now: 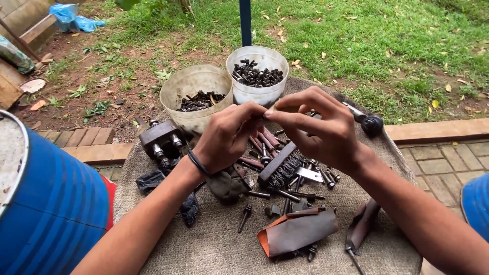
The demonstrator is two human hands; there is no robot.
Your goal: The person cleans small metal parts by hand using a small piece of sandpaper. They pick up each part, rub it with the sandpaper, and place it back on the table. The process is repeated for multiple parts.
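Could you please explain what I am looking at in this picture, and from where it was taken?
There is no machine here: these are a person's two bare hands, filmed by a camera worn on the head and looking down. The left hand and right hand meet at the fingertips, pinching something too small to identify. Below them is a round table covered with grey cloth, standing outdoors beside grass. On it lie loose bolts, a wire brush, a piece of sandpaper and a dark metal block. At the far edge stand two plastic tubs holding more bolts. A blue barrel stands at the left.
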